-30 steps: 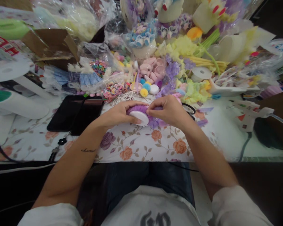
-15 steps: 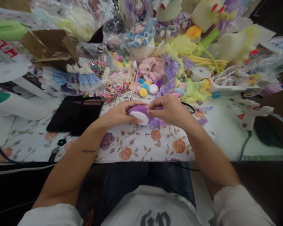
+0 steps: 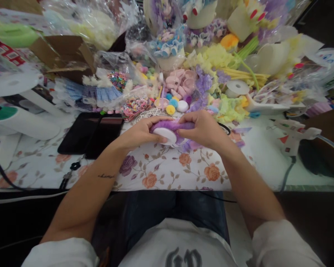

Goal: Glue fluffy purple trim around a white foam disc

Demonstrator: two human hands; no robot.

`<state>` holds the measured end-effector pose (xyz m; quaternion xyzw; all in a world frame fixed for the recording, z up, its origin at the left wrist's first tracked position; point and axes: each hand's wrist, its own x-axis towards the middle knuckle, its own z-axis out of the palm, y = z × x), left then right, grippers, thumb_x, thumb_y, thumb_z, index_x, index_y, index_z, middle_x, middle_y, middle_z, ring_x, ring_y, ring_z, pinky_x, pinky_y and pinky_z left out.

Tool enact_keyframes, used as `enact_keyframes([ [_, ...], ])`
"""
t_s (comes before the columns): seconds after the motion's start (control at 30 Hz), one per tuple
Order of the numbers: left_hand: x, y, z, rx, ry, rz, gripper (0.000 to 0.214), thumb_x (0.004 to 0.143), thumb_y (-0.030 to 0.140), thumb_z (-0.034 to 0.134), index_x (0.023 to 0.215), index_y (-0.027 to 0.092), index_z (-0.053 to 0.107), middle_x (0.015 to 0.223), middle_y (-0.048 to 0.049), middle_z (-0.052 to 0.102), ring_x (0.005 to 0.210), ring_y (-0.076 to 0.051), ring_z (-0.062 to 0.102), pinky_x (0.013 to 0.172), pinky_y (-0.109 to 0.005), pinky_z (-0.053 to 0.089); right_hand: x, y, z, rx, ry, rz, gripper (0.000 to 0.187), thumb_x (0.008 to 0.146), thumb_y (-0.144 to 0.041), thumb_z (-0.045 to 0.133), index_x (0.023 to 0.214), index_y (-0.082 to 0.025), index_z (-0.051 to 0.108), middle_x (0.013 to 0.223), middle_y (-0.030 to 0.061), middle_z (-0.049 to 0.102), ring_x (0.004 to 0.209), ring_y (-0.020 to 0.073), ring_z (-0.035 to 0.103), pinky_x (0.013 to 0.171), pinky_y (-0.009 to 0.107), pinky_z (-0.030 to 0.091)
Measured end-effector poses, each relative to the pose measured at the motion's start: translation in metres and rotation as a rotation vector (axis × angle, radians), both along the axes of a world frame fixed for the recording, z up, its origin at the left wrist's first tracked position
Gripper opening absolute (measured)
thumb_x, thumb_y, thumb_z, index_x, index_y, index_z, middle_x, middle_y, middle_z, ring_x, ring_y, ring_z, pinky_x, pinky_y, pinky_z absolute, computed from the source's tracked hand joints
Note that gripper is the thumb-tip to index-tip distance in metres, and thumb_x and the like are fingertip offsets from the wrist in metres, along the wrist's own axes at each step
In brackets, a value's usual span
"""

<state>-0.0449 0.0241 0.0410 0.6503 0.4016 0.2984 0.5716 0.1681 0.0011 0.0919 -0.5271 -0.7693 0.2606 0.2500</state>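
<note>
Between my hands, just above the flowered tablecloth, is a white disc (image 3: 164, 135) edged with fluffy purple trim (image 3: 164, 125). My left hand (image 3: 140, 131) grips the disc from the left, thumb on its white face and fingers over the top behind the trim. On the right, my right hand (image 3: 200, 128) is closed on a strand of the purple trim, thumb below and fingers above. Ruffled lilac fabric (image 3: 191, 145) shows beneath my right hand. A black loop of cord (image 3: 225, 128) lies just past that hand.
Two black phones (image 3: 79, 133) lie to the left. A glue gun (image 3: 291, 135) rests on the right. Behind my hands are pom-poms (image 3: 170, 109), a white spool (image 3: 237, 87), pink parts (image 3: 180, 81), bags and wrapped dolls. A cardboard box (image 3: 64, 55) stands back left.
My right fingers have shifted from a tight pinch at the disc's edge to a wider hold on the purple trim, now more exposed. My left hand keeps its hold.
</note>
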Motion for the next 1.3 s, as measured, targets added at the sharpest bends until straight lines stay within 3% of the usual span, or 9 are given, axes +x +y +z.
enact_keyframes([
  [0.17, -0.001, 0.001, -0.002, -0.029, -0.019, -0.003, 0.072, 0.059, 0.029, 0.089, 0.127, 0.023, 0.065, 0.120, -0.0069, 0.070, 0.106, -0.025, 0.066, 0.093, -0.035, 0.054, -0.001, 0.000, -0.001, -0.024, -0.027, 0.013, 0.008, 0.067, -0.016, 0.062, 0.068, -0.016, 0.070, 0.054, -0.0035, 0.051, 0.055, 0.0106, 0.042, 0.054, 0.028, 0.026],
  [0.5, 0.001, 0.001, -0.003, -0.042, -0.011, -0.020, 0.072, 0.060, 0.032, 0.089, 0.126, 0.022, 0.065, 0.114, -0.0066, 0.072, 0.106, -0.025, 0.067, 0.095, -0.035, 0.053, -0.001, -0.003, -0.007, 0.073, -0.124, 0.015, 0.009, 0.068, -0.012, 0.062, 0.070, -0.015, 0.071, 0.056, -0.0023, 0.052, 0.057, 0.0109, 0.040, 0.057, 0.028, 0.025],
  [0.73, 0.003, -0.002, -0.003, -0.052, 0.004, -0.022, 0.070, 0.061, 0.031, 0.088, 0.127, 0.025, 0.065, 0.126, -0.0071, 0.068, 0.111, -0.027, 0.065, 0.093, -0.035, 0.053, 0.006, -0.005, -0.003, 0.035, 0.005, 0.014, 0.021, 0.077, -0.034, 0.070, 0.091, -0.017, 0.072, 0.061, -0.0043, 0.054, 0.054, 0.0091, 0.039, 0.055, 0.026, 0.026],
  [0.87, 0.003, -0.001, -0.004, -0.063, -0.014, -0.033, 0.069, 0.061, 0.029, 0.087, 0.126, 0.025, 0.065, 0.128, -0.0074, 0.067, 0.112, -0.027, 0.065, 0.093, -0.035, 0.053, 0.003, -0.005, -0.005, 0.061, 0.118, 0.039, 0.018, 0.084, -0.033, 0.066, 0.083, -0.017, 0.075, 0.070, -0.0001, 0.067, 0.063, 0.0118, 0.052, 0.060, 0.026, 0.034],
  [1.0, 0.003, 0.000, -0.005, -0.058, -0.021, -0.045, 0.070, 0.061, 0.029, 0.088, 0.127, 0.024, 0.065, 0.131, -0.0077, 0.065, 0.112, -0.027, 0.065, 0.092, -0.034, 0.054, 0.000, -0.002, -0.009, 0.067, 0.183, 0.015, 0.011, 0.081, -0.024, 0.069, 0.076, -0.017, 0.076, 0.072, 0.0016, 0.072, 0.068, 0.0142, 0.059, 0.062, 0.026, 0.039],
  [1.3, 0.001, 0.000, -0.006, -0.078, -0.022, -0.038, 0.066, 0.062, 0.029, 0.087, 0.125, 0.026, 0.066, 0.122, -0.0063, 0.070, 0.106, -0.025, 0.068, 0.093, -0.035, 0.055, -0.005, 0.002, -0.008, 0.028, 0.010, -0.070, 0.011, 0.077, -0.023, 0.071, 0.070, -0.014, 0.074, 0.054, -0.0006, 0.060, 0.055, 0.0111, 0.047, 0.054, 0.026, 0.031],
])
